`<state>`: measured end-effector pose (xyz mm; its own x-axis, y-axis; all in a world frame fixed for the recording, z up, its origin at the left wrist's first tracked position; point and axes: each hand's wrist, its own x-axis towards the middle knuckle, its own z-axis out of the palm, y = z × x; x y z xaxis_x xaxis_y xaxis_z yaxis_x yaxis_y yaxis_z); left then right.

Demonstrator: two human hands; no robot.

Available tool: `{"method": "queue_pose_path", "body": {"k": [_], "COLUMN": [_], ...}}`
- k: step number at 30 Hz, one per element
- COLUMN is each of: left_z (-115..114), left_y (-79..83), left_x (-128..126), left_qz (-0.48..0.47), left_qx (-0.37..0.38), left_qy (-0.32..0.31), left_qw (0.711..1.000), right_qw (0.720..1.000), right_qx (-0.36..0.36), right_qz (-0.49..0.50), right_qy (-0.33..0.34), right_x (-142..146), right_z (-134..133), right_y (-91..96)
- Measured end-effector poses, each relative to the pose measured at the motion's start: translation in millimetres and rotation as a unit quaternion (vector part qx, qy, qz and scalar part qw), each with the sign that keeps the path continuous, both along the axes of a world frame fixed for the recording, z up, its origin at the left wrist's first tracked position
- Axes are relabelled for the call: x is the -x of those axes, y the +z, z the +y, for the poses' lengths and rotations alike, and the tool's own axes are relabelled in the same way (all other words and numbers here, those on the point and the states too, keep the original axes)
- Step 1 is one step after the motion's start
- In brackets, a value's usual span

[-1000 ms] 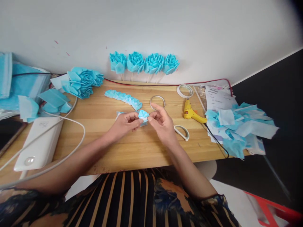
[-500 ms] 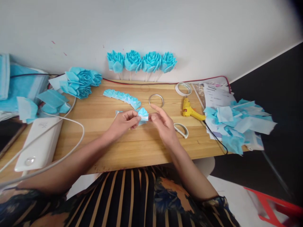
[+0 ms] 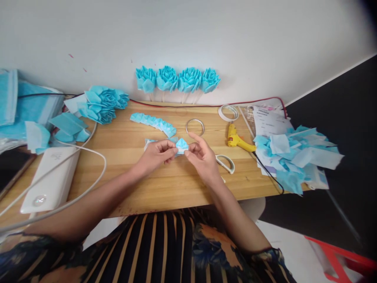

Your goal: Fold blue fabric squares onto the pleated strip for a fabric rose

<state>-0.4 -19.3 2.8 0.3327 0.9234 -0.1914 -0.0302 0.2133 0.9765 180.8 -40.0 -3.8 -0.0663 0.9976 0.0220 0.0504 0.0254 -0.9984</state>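
Both hands meet over the middle of the wooden table (image 3: 165, 188). My left hand (image 3: 154, 155) and my right hand (image 3: 202, 157) each pinch a small folded light-blue petal piece (image 3: 181, 145) between thumb and fingertips. A few more blue pieces (image 3: 149, 142) lie flat under my left hand. Just behind them lies a curved strip of joined blue petals (image 3: 153, 122). A metal ring (image 3: 194, 126) lies beyond my right hand's fingertips.
Several finished blue paper roses (image 3: 177, 79) lean on the wall; more roses (image 3: 103, 103) lie at back left. A yellow glue gun (image 3: 238, 140), tape roll (image 3: 228, 112), white-handled scissors (image 3: 226, 163) and blue scraps (image 3: 294, 157) sit right. A white power bank (image 3: 51, 179) with cables lies left.
The right hand, which had loosened from the petal piece half a second ago, has closed on it again beside the left. The hands stay in the same spot.
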Motion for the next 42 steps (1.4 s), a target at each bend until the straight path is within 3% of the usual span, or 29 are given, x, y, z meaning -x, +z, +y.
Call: {"method": "queue_pose_path", "body": {"k": [7,10,13,16,22,28,42], "left_z": [-0.9,-1.2,-1.4,-1.7,-3.0,-3.0,-3.9], "left_y": [1.5,1.7,1.9,2.6,4.8,5.6,6.4], "left_x": [0.5,0.8,0.6,0.1,-0.4,0.1,0.0], "left_qz": [0.004,0.003,0.002,-0.002,-0.012,-0.009,0.021], "left_qx": [-0.006,-0.003,-0.005,-0.011,-0.02,-0.028,-0.047], "left_qy": [0.01,0.022,0.026,0.024,0.011,0.001,-0.008], "left_qw": [1.0,1.0,1.0,1.0,1.0,1.0,0.999], "right_qw": [1.0,0.993,0.949,0.895,0.858,0.867,0.935], "right_qx": [-0.01,-0.07,-0.197,-0.297,-0.315,-0.298,-0.2], "right_qz": [-0.009,-0.083,-0.225,-0.326,-0.401,-0.397,-0.292], "right_qy": [0.005,-0.05,-0.102,-0.072,-0.05,-0.045,-0.017], "right_x": [-4.2,-7.2,-6.7,-3.2,0.2,1.3,3.8], "right_z": [1.4,-2.6,-10.6,-16.4,-15.0,-14.5,-12.1], "right_y": [-5.9,-1.5,6.9,11.7,6.8,7.3,12.7]}}
